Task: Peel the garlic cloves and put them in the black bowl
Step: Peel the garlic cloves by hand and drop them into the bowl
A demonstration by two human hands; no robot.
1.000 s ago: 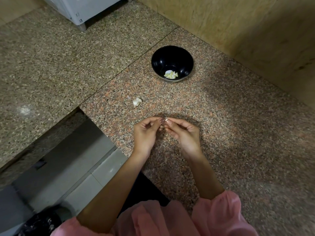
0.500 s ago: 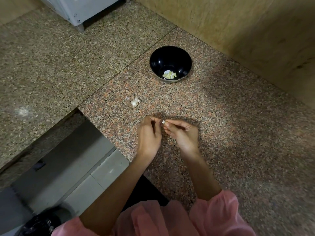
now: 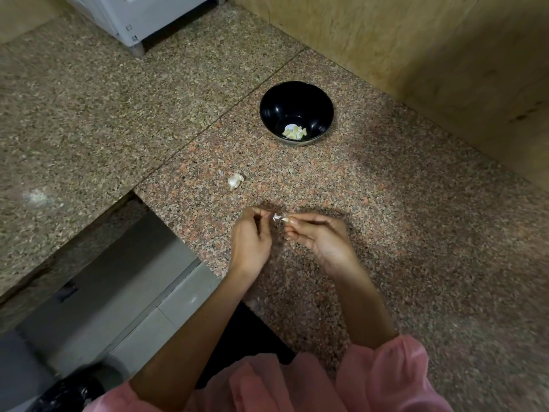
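Observation:
A small garlic clove point(image 3: 280, 218) with white skin is pinched at the fingertips of my right hand point(image 3: 319, 237) over the granite counter. My left hand point(image 3: 251, 237) is just left of it, fingers curled, fingertips close to the clove's skin; whether they touch it I cannot tell. The black bowl point(image 3: 297, 98) stands farther back on the counter and holds several peeled cloves point(image 3: 294, 132). One more piece of garlic point(image 3: 235, 181) lies on the counter between the bowl and my left hand.
The granite counter point(image 3: 416, 233) ends at a cut-out edge to my left, with a grey floor below. A beige wall point(image 3: 416, 55) runs along the back right. A white appliance point(image 3: 142, 16) on short legs stands at the back left.
My hands have parted slightly. The clove, held between both sets of fingertips a second ago, now shows white at my right fingertips, and my left fingers have curled back.

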